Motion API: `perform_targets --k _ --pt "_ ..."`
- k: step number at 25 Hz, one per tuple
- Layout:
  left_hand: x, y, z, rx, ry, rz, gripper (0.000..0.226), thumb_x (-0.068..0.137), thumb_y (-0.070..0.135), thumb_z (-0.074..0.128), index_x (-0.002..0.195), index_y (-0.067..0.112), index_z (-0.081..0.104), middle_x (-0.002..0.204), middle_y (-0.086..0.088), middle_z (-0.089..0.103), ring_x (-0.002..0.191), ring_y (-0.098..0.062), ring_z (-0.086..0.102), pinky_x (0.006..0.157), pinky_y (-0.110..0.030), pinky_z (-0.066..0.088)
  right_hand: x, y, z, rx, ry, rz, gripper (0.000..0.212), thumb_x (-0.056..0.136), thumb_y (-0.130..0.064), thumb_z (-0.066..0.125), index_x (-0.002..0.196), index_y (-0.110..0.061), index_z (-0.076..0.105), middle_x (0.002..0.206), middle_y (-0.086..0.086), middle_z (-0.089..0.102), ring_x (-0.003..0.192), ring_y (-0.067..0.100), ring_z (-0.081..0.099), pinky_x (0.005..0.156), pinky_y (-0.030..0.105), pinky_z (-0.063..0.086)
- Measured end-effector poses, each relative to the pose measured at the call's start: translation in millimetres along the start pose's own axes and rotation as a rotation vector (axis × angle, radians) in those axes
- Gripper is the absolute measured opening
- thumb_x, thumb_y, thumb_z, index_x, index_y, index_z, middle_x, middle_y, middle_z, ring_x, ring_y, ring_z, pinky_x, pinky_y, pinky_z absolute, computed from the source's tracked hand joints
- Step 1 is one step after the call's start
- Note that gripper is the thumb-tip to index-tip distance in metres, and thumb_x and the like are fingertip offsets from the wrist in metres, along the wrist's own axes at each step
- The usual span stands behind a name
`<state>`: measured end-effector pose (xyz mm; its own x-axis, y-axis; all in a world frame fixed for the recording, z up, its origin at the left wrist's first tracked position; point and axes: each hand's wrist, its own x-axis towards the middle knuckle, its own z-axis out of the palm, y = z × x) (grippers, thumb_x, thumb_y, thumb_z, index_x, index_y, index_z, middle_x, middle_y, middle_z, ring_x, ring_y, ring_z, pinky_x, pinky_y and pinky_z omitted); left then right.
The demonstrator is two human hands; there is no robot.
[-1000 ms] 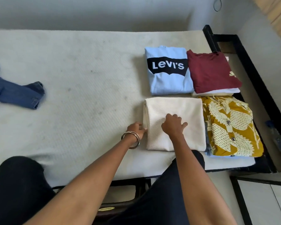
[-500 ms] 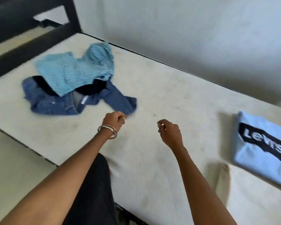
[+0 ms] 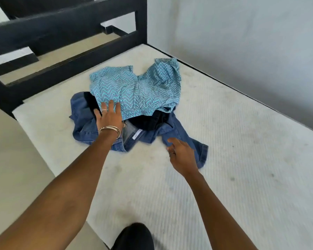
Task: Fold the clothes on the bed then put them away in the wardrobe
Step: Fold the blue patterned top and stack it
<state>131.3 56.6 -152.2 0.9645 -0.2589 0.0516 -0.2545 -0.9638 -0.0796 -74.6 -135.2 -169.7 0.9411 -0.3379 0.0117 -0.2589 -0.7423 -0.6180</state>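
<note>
Currently: unfolded pile of clothes near the head corner of the mattress (image 3: 224,159), beside the black bed frame (image 3: 65,33). Topmost: turquoise zigzag-patterned top (image 3: 139,91), crumpled, spread over a black garment (image 3: 148,121) of which only edges show. Underneath both: blue denim jeans (image 3: 87,130), rumpled, white inner label visible near the waistband, one leg trailing toward the near right with its hem on the mattress.

Left hand (image 3: 109,118): fingers straight and slightly spread, laid flat on the near-left edge of the turquoise top where it overlaps the black garment and denim. No curl round the fabric, nothing pinched. Ring on one finger; metal bangles (image 3: 109,129) at the wrist.

Right hand (image 3: 182,156): over the trailing jeans leg, fingers loosely extended, relaxed, holding nothing. Contact with the denim: cannot tell, slight motion blur. Ring on one finger.

Grey wall (image 3: 242,51) along the far side of the mattress. Dark-clothed knee (image 3: 134,237) at the bottom edge.
</note>
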Motion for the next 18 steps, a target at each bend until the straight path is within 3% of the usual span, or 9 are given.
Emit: perform_targets --k 2,5,6,9,11,14,16,18 --pt "13.9 -8.1 13.6 0.188 -0.008 0.050 0.068 0.088 0.034 0.061 0.146 0.015 0.032 0.154 -0.014 0.026 0.140 -0.040 0.021 0.110 -0.062 0.016 7.9 4.6 11.9 0.007 -0.004 -0.028 0.032 0.096 -0.024 0.047 0.123 -0.014 0.060 0.099 0.005 0.069 0.102 0.030 0.060 0.086 0.049 0.048" --pt "20.2 -13.1 17.3 0.246 0.221 0.238 0.027 0.090 0.011 0.053 0.113 0.006 0.066 0.124 -0.019 0.058 0.122 -0.040 0.048 0.105 -0.062 0.028 7.4 13.9 20.9 0.060 -0.020 -0.068 0.026 0.096 -0.013 0.057 0.121 -0.011 0.063 0.087 0.001 0.067 0.091 0.027 0.061 0.080 0.045 0.050" --pt "22.1 -12.6 12.4 0.119 0.248 0.238 0.023 0.088 0.008 0.053 0.106 0.003 0.067 0.113 -0.020 0.063 0.114 -0.040 0.054 0.104 -0.059 0.032 6.4 16.5 21.7 0.086 -0.014 -0.083 0.024 0.095 -0.011 0.058 0.119 -0.010 0.064 0.082 0.001 0.065 0.086 0.025 0.061 0.076 0.044 0.052" --pt "24.8 -7.7 -32.7 -0.512 0.270 0.074 0.026 0.091 0.008 0.050 0.113 -0.002 0.060 0.105 -0.027 0.064 0.097 -0.043 0.060 0.088 -0.045 0.044 -0.4 9.8 8.6 0.173 0.029 -0.069 0.025 0.093 -0.004 0.058 0.118 -0.005 0.064 0.084 0.004 0.067 0.082 0.022 0.062 0.074 0.040 0.053" --pt "14.9 -1.0 -83.2 -0.776 0.344 0.126 0.029 0.086 0.005 0.051 0.113 -0.002 0.061 0.089 -0.026 0.066 0.075 -0.036 0.062 0.075 -0.035 0.042 -1.7 -6.8 -13.6 0.257 0.100 -0.051 0.034 0.091 0.000 0.059 0.124 -0.004 0.060 0.088 0.008 0.068 0.087 0.025 0.063 0.080 0.044 0.053" --pt "-17.7 32.3 -174.1 -0.847 0.278 0.429 0.026 0.081 0.011 0.056 0.105 0.007 0.067 0.077 -0.012 0.067 0.054 -0.023 0.054 0.059 -0.025 0.042 -1.3 -42.2 -62.0 0.318 0.209 -0.014 0.063 0.084 -0.016 0.076 0.139 -0.009 0.047 0.107 0.005 0.059 0.104 0.028 0.057 0.093 0.047 0.047" --pt "-46.3 63.5 -231.0 -0.808 0.182 0.603 0.024 0.078 0.010 0.067 0.101 0.012 0.070 0.079 -0.004 0.068 0.058 -0.017 0.056 0.059 -0.014 0.041 -7.7 -64.5 -96.0 0.329 0.239 0.028 0.088 0.075 -0.038 0.082 0.146 -0.016 0.034 0.125 0.008 0.051 0.117 0.028 0.050 0.099 0.047 0.042" --pt "-74.3 91.6 -280.9 -0.810 0.085 0.777 0.034 0.071 0.013 0.077 0.103 0.019 0.069 0.092 0.001 0.070 0.076 -0.014 0.063 0.071 -0.012 0.046 -19.2 -78.8 -127.8 0.314 0.269 0.143 0.097 0.072 -0.056 0.078 0.148 -0.025 0.027 0.140 0.010 0.042 0.127 0.029 0.042 0.104 0.052 0.037"
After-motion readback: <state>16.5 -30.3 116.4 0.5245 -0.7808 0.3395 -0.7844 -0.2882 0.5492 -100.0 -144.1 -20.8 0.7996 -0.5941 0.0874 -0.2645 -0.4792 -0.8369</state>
